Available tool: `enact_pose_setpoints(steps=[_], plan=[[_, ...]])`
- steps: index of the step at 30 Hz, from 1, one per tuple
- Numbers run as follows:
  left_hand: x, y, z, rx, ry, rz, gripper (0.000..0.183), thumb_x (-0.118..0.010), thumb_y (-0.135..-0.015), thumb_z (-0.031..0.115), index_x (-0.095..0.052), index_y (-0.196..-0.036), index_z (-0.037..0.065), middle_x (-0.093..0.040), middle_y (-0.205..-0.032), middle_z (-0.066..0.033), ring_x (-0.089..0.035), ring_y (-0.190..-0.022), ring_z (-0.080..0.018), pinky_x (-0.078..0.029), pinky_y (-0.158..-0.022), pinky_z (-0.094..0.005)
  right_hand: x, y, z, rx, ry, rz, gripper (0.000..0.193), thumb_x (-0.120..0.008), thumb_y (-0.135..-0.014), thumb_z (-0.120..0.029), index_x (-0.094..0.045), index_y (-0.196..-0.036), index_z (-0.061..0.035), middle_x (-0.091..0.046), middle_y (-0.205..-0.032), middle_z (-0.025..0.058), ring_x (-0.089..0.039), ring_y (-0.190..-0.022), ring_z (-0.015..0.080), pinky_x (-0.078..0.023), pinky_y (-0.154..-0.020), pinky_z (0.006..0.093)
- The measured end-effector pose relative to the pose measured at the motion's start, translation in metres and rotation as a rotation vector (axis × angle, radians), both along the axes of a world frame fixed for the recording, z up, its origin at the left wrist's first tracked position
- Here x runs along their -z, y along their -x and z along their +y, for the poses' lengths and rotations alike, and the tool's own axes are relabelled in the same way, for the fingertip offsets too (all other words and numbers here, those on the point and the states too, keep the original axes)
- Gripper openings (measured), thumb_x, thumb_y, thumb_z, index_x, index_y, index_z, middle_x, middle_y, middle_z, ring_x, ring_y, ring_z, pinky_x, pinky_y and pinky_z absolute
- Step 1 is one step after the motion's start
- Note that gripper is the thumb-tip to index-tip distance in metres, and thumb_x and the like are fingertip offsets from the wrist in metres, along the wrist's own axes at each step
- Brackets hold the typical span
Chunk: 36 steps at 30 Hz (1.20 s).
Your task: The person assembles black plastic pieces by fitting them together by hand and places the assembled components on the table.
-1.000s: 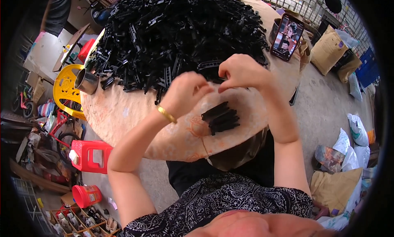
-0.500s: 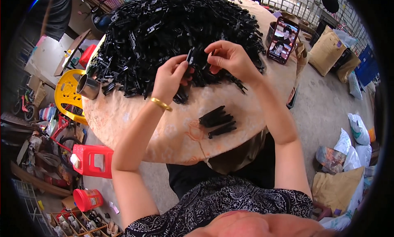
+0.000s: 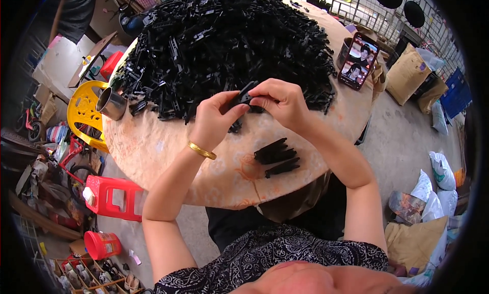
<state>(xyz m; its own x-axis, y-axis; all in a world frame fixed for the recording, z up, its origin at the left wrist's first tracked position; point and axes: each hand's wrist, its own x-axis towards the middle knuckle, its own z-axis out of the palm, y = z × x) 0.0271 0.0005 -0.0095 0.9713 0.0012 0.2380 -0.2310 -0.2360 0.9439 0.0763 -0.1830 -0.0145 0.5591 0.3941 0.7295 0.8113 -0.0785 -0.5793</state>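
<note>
My left hand point(image 3: 218, 116), with a gold bangle at its wrist, is closed on a slim black plastic piece point(image 3: 246, 92). My right hand point(image 3: 281, 102) meets it from the other side, thumb and fingers pinched at the same piece's end. Whether the right fingers hold a second small part is hidden. Both hands are above the near edge of a big heap of similar black plastic pieces point(image 3: 229, 44). Closer to me, a small group of black strips point(image 3: 276, 156) lies side by side on the patterned tablecloth point(image 3: 224, 179).
A phone point(image 3: 358, 61) showing a video leans at the table's right, by a dark cup. A metal cup point(image 3: 111, 104) tilts at the left edge near a yellow chair point(image 3: 81, 113). A red stool point(image 3: 113, 197) and red bucket point(image 3: 102, 244) stand left; sacks point(image 3: 415, 243) lie right.
My right hand has moved left and down to meet the left hand at the black piece. Before, the two hands were apart. The view has shifted slightly.
</note>
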Motion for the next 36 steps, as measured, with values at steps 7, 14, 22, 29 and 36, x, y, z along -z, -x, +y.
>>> enact_pose_setpoints(steps=[7,14,22,29,36], plan=[[-0.008,0.008,0.001,-0.069,-0.462,-0.293,0.025,-0.068,-0.077,0.005,-0.063,-0.101,-0.001,-0.064,-0.081,-0.0134,-0.061,-0.067,-0.0235,-0.048,-0.061,-0.0295,-0.009,-0.001,0.002,0.192,0.072,-0.339,0.042,-0.073,-0.072,-0.018,-0.059,-0.108,-0.0014,-0.063,-0.090,0.0138,-0.057,-0.090,0.0316,-0.047,-0.081,0.0389],[-0.006,0.008,0.001,-0.024,-0.601,-0.477,0.021,-0.067,-0.077,0.000,-0.064,-0.098,0.001,-0.061,-0.078,-0.0114,-0.057,-0.062,-0.0203,-0.045,-0.055,-0.0276,-0.002,-0.006,-0.009,-0.024,0.292,-0.196,0.032,-0.073,-0.072,-0.011,-0.059,-0.099,0.0010,-0.061,-0.088,0.0164,-0.058,-0.084,0.0335,-0.048,-0.072,0.0384],[-0.015,0.015,0.007,0.175,-0.421,-0.103,0.028,-0.072,-0.077,0.012,-0.064,-0.101,0.000,-0.063,-0.075,-0.0114,-0.057,-0.060,-0.0171,-0.048,-0.057,-0.0280,-0.003,-0.014,-0.019,-0.206,0.260,0.122,0.025,-0.069,-0.081,-0.023,-0.063,-0.090,-0.0002,-0.060,-0.078,0.0125,-0.058,-0.073,0.0247,-0.047,-0.067,0.0321],[-0.008,0.029,-0.004,0.549,-0.651,-0.140,0.025,-0.069,-0.077,0.028,-0.067,-0.090,0.006,-0.062,-0.075,-0.0101,-0.058,-0.077,-0.0301,-0.047,-0.070,-0.0393,0.010,-0.025,-0.015,0.138,0.302,-0.028,0.029,-0.070,-0.078,-0.035,-0.067,-0.086,-0.0071,-0.060,-0.076,0.0077,-0.058,-0.069,0.0233,-0.048,-0.061,0.0313],[-0.010,-0.008,0.015,-0.332,-0.918,-0.570,0.031,-0.073,-0.074,0.022,-0.064,-0.096,0.002,-0.060,-0.086,-0.0112,-0.055,-0.085,-0.0271,-0.047,-0.074,-0.0356,0.021,-0.012,0.005,0.395,0.510,-0.274,0.025,-0.071,-0.073,-0.024,-0.063,-0.087,-0.0046,-0.059,-0.082,0.0072,-0.057,-0.078,0.0264,-0.049,-0.066,0.0359]])
